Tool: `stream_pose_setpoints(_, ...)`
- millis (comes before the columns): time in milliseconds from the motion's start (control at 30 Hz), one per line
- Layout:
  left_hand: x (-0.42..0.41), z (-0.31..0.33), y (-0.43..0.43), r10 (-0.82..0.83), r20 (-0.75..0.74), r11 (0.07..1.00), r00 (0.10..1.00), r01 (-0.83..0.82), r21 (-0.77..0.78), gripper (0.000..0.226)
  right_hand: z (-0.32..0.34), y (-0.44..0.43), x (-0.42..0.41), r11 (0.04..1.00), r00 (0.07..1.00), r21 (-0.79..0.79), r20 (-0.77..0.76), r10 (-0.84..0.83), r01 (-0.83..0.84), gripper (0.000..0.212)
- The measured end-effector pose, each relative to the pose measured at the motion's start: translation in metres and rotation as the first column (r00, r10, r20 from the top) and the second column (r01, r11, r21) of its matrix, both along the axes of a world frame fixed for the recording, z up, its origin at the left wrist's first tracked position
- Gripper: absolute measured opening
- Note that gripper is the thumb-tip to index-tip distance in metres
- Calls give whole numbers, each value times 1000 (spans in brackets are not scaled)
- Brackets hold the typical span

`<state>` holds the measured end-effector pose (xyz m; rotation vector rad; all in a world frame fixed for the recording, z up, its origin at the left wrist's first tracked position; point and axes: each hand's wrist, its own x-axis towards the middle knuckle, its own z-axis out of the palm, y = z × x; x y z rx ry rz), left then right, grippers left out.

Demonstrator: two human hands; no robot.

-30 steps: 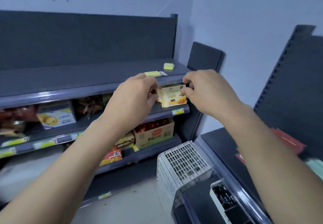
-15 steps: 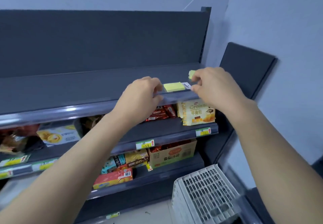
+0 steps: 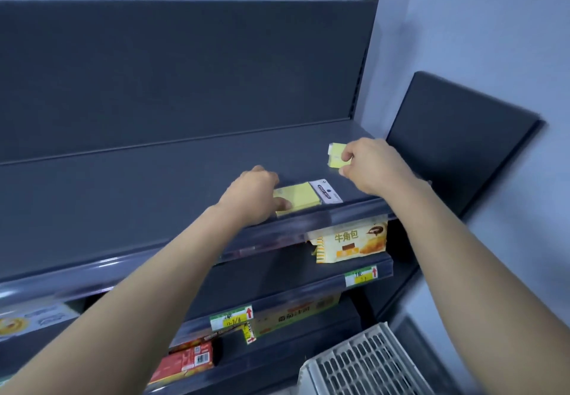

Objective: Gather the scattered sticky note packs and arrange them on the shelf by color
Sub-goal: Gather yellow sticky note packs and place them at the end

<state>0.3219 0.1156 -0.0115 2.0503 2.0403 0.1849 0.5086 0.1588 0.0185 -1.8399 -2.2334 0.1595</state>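
My left hand grips the flat yellow pack lying at the front edge of the top shelf, thumb on top. My right hand pinches the small yellow pack, tilted, farther back.

Yellow sticky note packs, dark grey shelf

Top shelf: lots of open room left of the left hand.
Back wall: blocks any reach further back.
Front edge: flat yellow pack, held by the left hand, sits in the way.
Right end: tight; right hand pinches small yellow pack, side panel stands near.
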Motion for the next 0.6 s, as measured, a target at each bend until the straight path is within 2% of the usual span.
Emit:
stream_pose_setpoints(100, 0, -2, 15, -40, 11, 997, 999, 41, -67, 37, -7, 17, 2, 999, 999, -18, 18, -41, 41, 23)
stream_pose_setpoints(267, 3, 6, 30, -78, 69, 990, 995, 85, -115, 53, -13, 40, 8, 996, 997, -26, 7, -81, 81, 26)
stream_pose_setpoints(333, 3, 8, 33, -82, 128, 987, 988, 98, -125, 50, -15, 51, 7, 996, 997, -38, -1, -75, 75, 29)
stream_pose_setpoints(467, -6, 8, 39, -53, 304, 996, 951, 70, -47, 35, -20, 77, 4, 992, 1000, -125, 10, -9, 10, 47)
stream_pose_setpoints(600, -18, 14, 40, -42, 371, 999, 928, 27, 46, 32, -25, 101, 1, 949, 998, -317, 51, 24, -6, 59)
